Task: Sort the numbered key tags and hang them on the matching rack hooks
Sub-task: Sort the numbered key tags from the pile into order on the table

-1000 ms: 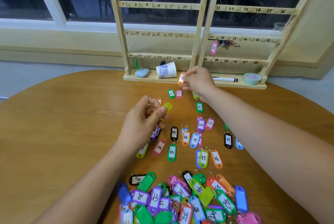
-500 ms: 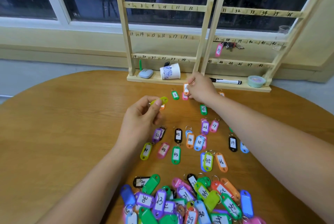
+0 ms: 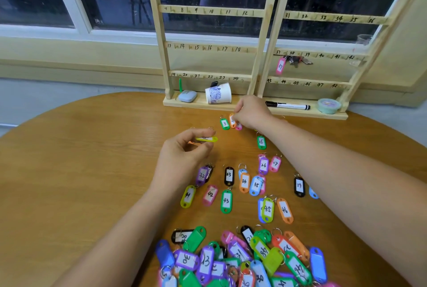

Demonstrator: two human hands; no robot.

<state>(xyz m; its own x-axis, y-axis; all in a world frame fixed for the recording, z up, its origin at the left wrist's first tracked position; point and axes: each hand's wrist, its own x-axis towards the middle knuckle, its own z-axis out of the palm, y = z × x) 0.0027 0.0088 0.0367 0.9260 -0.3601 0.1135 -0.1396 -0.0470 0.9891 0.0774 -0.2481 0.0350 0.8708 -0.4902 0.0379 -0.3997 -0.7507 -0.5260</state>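
My left hand (image 3: 184, 157) pinches a yellow-green key tag (image 3: 207, 139) above the table, with a bit of orange tag showing under its fingers. My right hand (image 3: 253, 113) reaches to the far side and pinches an orange tag (image 3: 232, 120) down on the table, beside a green tag 3 (image 3: 224, 123) and a pink tag (image 3: 239, 126). Sorted tags lie in rows between my arms: 16 (image 3: 261, 142), 26, 27, 32 to 35, 39, 41 to 46. A loose heap of tags (image 3: 242, 261) lies nearest me. The wooden rack (image 3: 261, 39) has numbered hooks; pink tag 37 (image 3: 280, 66) hangs on it.
On the rack's base shelf lie a tipped paper cup (image 3: 218, 93), a small blue-grey case (image 3: 187, 96), a black marker (image 3: 287, 105) and a round green tub (image 3: 328, 105). Keys hang by hook 38. The round wooden table (image 3: 80, 159) ends at left; a window is behind.
My right hand has lowered the orange tag from near the rack shelf down to the table beside tags 3 and pink. My left hand lifted the yellow-green tag a little forward.
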